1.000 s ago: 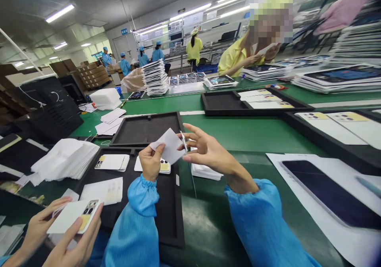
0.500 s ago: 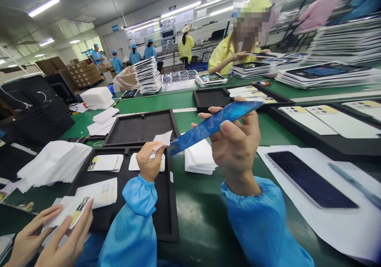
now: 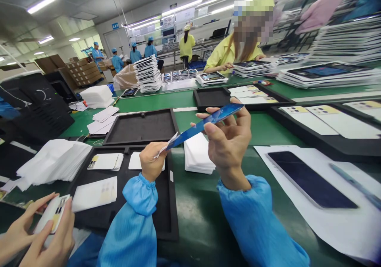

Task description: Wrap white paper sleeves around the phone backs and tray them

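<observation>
Blue phone panel (image 3: 208, 125) spans both hands: right hand (image 3: 229, 144) pinches its upper end, left hand (image 3: 151, 164) grips its lower end over the black tray (image 3: 154, 219).

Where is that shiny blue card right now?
The blue card is held up mid-frame in the head view, pinched by the right hand while the left hand meets its lower end, above the stack of white sheets.

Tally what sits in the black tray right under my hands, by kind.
Uncovered white phone backs: 1
Foam-wrapped pieces: 1
White pieces partly hidden behind the left hand: 1
Total: 3
</observation>
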A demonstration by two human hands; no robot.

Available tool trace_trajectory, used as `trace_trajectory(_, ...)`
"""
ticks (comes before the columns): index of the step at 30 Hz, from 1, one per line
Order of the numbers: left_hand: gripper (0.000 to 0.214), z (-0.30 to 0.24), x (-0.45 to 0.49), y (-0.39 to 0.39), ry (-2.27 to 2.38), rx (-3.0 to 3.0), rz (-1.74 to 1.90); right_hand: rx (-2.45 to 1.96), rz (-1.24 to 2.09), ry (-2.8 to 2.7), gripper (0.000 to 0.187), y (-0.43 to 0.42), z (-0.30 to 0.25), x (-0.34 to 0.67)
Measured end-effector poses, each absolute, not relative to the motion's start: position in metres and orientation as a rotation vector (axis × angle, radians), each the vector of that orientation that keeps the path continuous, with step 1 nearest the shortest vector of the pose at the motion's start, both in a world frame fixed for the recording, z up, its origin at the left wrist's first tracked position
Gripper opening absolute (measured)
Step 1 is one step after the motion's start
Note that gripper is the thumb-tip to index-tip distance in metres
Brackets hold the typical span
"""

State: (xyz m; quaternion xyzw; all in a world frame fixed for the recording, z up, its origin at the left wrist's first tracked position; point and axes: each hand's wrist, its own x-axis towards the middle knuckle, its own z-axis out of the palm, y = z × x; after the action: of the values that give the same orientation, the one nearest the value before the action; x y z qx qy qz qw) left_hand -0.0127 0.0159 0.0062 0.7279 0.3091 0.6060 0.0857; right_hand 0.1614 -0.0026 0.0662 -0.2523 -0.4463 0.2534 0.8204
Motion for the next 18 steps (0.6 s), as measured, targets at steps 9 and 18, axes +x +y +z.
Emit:
trace_trajectory(9, 0.009, 0.0098, -0.0103, 0.0128, 0.972, 2.153, 1.788, -0.582, 0.456, -0.989, 0.073, 0.0028, 0.0615, 0.1600)
trace_trajectory(18, 0.011, 0.0075, -0.0108, 0.0131, 1.012, 2.128, 1.733, -0.654, 0.359, -1.073, 0.080, 0.0017, 0.0607, 0.1547)
